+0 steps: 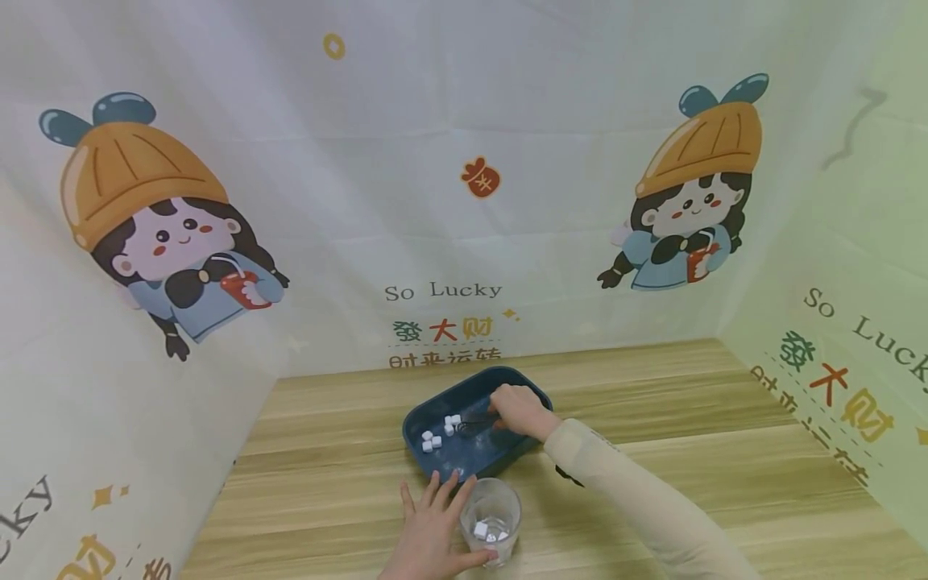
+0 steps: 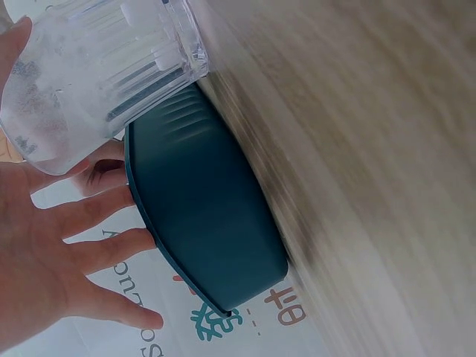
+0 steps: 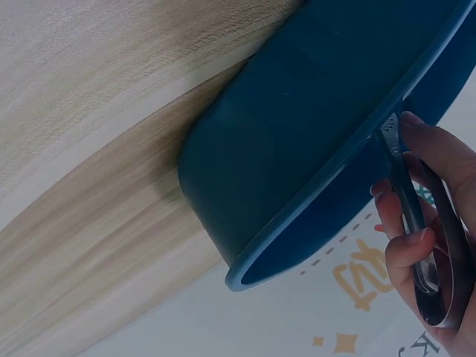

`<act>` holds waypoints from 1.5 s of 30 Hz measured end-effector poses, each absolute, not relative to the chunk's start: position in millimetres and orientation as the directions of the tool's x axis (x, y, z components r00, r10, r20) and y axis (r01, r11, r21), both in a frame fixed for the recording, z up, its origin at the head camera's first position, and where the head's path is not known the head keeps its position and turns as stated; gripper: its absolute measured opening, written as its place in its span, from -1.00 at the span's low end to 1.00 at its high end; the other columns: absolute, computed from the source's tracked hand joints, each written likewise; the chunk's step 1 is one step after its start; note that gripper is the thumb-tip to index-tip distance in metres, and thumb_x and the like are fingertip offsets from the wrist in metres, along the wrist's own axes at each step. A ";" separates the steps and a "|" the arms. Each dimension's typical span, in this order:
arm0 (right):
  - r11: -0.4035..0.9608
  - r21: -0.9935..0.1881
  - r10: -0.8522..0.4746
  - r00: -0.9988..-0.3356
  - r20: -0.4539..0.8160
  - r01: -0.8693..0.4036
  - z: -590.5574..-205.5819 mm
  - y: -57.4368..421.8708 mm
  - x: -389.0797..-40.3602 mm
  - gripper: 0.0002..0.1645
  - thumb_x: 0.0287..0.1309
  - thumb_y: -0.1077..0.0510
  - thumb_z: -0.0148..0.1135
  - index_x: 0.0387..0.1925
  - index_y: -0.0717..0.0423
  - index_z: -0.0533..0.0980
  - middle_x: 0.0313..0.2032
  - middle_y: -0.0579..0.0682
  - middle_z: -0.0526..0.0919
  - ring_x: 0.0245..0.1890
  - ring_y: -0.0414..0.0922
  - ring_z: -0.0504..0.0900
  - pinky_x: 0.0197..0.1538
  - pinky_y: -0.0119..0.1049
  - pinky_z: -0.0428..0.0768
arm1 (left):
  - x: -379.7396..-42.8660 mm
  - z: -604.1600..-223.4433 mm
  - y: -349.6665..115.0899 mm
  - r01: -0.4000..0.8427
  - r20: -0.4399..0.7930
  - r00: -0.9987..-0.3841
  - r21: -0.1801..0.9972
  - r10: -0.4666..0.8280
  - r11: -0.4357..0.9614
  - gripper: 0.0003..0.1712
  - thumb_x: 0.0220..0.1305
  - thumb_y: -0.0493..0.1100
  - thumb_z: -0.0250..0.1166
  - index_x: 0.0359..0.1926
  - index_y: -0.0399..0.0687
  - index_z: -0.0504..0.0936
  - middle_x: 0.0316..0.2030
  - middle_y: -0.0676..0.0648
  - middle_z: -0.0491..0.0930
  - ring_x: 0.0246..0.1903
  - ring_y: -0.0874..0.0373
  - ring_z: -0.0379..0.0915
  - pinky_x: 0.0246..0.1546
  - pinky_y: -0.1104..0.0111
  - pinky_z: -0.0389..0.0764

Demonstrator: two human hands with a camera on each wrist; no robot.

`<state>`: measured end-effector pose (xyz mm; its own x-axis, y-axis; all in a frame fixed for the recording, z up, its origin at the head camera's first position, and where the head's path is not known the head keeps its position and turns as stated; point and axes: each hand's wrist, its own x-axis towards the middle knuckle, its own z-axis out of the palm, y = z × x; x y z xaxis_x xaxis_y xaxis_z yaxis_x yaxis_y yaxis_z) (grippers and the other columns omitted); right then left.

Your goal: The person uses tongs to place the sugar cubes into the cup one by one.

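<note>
My right hand (image 1: 520, 409) grips metal tongs (image 3: 404, 182), fingers and thumb wrapped about both arms. The tongs' tips reach down into a dark blue tray (image 1: 474, 461), close beside several small white cubes (image 1: 451, 423). A second cluster of white cubes (image 1: 431, 442) lies nearer the tray's left end. In front of the tray stands a clear cup (image 1: 507, 501) with a few white cubes in its bottom. My left hand (image 1: 432, 522) is spread, its thumb along the cup's near side and its fingertips at the tray's rim (image 2: 141, 212).
Tray and cup stand on a wood-grain table (image 1: 326, 475). Pale printed cloth (image 1: 435, 201) with cartoon figures and lettering rises behind the table and along both sides.
</note>
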<state>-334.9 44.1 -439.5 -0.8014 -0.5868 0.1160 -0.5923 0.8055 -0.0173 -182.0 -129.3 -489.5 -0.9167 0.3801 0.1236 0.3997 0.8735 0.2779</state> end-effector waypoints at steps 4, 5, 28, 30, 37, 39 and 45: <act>0.809 -0.023 -0.582 -0.806 0.111 -0.587 -439.5 44.3 -334.8 -0.70 -0.16 0.05 0.38 -0.29 0.03 0.64 -0.27 -0.08 0.69 -0.32 -0.17 0.64 -0.29 -0.33 0.59 | -182.2 -488.8 -128.8 0.398 0.118 -0.917 0.281 0.381 0.873 0.10 -0.20 0.56 0.07 0.32 0.12 0.13 0.24 -0.22 0.24 0.23 -0.33 0.06 -0.03 -0.45 -0.09; 0.808 -0.021 -0.583 -0.805 0.114 -0.588 -439.5 44.4 -334.8 -0.70 -0.16 0.05 0.37 -0.29 0.03 0.64 -0.27 -0.08 0.69 -0.32 -0.17 0.64 -0.29 -0.33 0.59 | -182.2 -488.7 -128.7 0.399 0.118 -0.917 0.281 0.381 0.873 0.10 -0.20 0.56 0.07 0.32 0.12 0.13 0.25 -0.22 0.24 0.23 -0.33 0.06 -0.03 -0.44 -0.09; 0.784 -0.054 -0.603 -0.779 0.172 -0.619 -436.1 54.0 -332.2 -0.73 -0.17 0.07 0.38 -0.34 0.05 0.65 -0.32 -0.06 0.70 -0.34 -0.16 0.66 -0.34 -0.32 0.60 | -182.7 -490.0 -128.9 0.409 0.145 -0.912 0.262 0.383 0.874 0.09 -0.21 0.55 0.10 0.31 0.08 0.17 0.24 -0.23 0.25 0.21 -0.35 0.10 -0.04 -0.45 -0.06; 0.774 -0.047 -0.614 -0.767 0.187 -0.631 -435.9 55.6 -331.7 -0.75 -0.17 0.07 0.38 -0.35 0.04 0.66 -0.33 -0.06 0.71 -0.35 -0.16 0.66 -0.34 -0.32 0.60 | -182.7 -490.1 -129.0 0.408 0.146 -0.912 0.260 0.383 0.875 0.09 -0.22 0.55 0.10 0.31 0.09 0.17 0.23 -0.23 0.26 0.21 -0.34 0.10 -0.04 -0.44 -0.06; 0.735 -0.038 -0.655 -0.724 0.217 -0.677 -432.3 60.2 -328.0 -0.76 -0.16 0.08 0.38 -0.36 0.06 0.66 -0.36 -0.04 0.71 -0.37 -0.15 0.66 -0.37 -0.35 0.59 | -182.2 -491.2 -129.2 0.410 0.155 -0.911 0.254 0.382 0.876 0.10 -0.22 0.56 0.09 0.31 0.09 0.17 0.22 -0.23 0.27 0.20 -0.34 0.11 -0.04 -0.44 -0.05; 0.731 -0.046 -0.659 -0.721 0.213 -0.681 -430.9 61.1 -326.1 -0.76 -0.15 0.09 0.37 -0.35 0.06 0.66 -0.35 -0.04 0.71 -0.36 -0.15 0.66 -0.38 -0.36 0.59 | -182.3 -491.5 -129.3 0.408 0.152 -0.912 0.255 0.381 0.876 0.10 -0.22 0.56 0.08 0.31 0.09 0.17 0.23 -0.23 0.27 0.21 -0.34 0.10 -0.04 -0.44 -0.05; 0.715 -0.019 -0.679 -0.701 0.217 -0.699 -428.5 64.6 -318.9 -0.75 -0.13 0.06 0.36 -0.32 0.04 0.66 -0.38 -0.05 0.68 -0.38 -0.14 0.63 -0.40 -0.38 0.57 | -183.1 -492.0 -128.8 0.401 0.142 -0.916 0.260 0.375 0.878 0.10 -0.22 0.57 0.08 0.31 0.11 0.16 0.23 -0.22 0.26 0.21 -0.34 0.10 -0.03 -0.44 -0.06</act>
